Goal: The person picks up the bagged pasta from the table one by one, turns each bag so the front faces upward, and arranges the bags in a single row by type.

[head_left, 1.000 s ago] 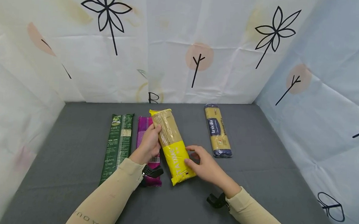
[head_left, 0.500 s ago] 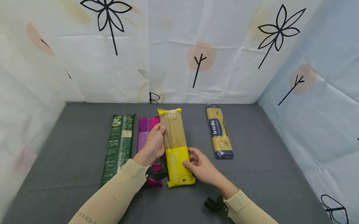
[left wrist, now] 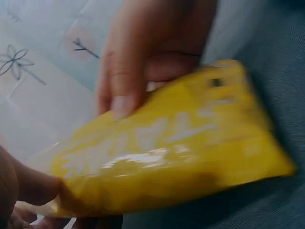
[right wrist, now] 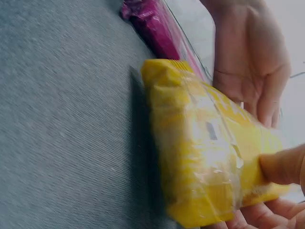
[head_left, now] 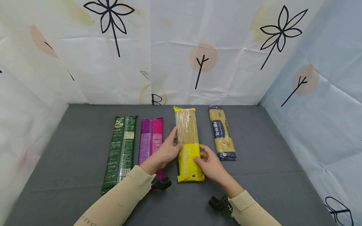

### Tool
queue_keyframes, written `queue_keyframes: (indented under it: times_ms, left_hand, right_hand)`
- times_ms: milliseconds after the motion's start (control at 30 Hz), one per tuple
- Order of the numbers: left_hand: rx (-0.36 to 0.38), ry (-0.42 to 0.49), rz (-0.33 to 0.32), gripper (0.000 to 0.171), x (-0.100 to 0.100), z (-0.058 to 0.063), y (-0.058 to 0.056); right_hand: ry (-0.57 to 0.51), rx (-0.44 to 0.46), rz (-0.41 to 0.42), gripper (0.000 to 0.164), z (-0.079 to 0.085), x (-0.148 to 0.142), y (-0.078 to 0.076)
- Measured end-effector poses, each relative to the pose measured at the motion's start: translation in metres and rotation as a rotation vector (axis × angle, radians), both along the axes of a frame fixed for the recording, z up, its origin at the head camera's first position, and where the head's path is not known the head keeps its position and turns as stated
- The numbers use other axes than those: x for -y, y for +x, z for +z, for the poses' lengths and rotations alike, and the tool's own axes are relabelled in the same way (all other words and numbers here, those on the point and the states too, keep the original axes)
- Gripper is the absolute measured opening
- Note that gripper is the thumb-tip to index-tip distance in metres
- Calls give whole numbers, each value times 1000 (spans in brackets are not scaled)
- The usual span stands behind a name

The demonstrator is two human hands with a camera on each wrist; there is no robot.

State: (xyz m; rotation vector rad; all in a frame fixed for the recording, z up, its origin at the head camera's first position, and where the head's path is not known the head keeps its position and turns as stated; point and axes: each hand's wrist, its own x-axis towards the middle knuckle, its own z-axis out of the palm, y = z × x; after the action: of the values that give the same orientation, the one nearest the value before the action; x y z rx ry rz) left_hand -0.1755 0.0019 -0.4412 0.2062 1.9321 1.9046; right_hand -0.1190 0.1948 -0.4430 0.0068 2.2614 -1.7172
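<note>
A yellow pack of spaghetti (head_left: 191, 161) with a see-through upper part is held between both hands, standing nearly straight in the head view. My left hand (head_left: 166, 152) grips its left edge near the middle, thumb on the front. On the right edge, lower down, my right hand (head_left: 211, 165) pinches the yellow part. In the right wrist view the right thumb (right wrist: 283, 167) lies on top of the pack and the fingers are beneath it. A shadow on the cloth runs along the pack's lower end (right wrist: 190, 143) there.
Left of the hands lie a purple-pink pack (head_left: 151, 138) and a green spaghetti pack (head_left: 120, 150). A tan pasta pack with a blue label (head_left: 222, 134) lies to the right. Grey cloth (head_left: 262, 195) covers the table; patterned white sheets (head_left: 171, 64) hang around it.
Both hands have carried the yellow pack rightward and turned it from slanted to nearly straight, uncovering more of the purple-pink pack. The right hand has gone from fingertips at the edge to a pinch.
</note>
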Motion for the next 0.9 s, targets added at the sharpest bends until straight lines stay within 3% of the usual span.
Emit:
queue_keyframes:
  times_ms: [167,333,500,667,767,900]
  left_hand:
    - [-31,-40,-108,78,-24,-8,15]
    - [-143,-172,-133,89,-44,-10,19]
    - [-218,-240,-136,99,-52,-19,8]
    - [-227,-315,-163,100,-50,-31,-6]
    - [-246,-371,-194,103,-47,-32,-11]
    - [-292,-376,-242,105,-47,-29,-15]
  right_hand:
    - [48,14,-119,53,9,-9,-6]
    - [81,13,-176,55,6,-19,-19]
    - [103,10,-204,53,6,-18,-40]
    - [203,7,-207,53,4,-13,-54]
    - [303,-4,-163,56,7,-12,-56]
    - [438,-49,-88,60,10,-13,-57]
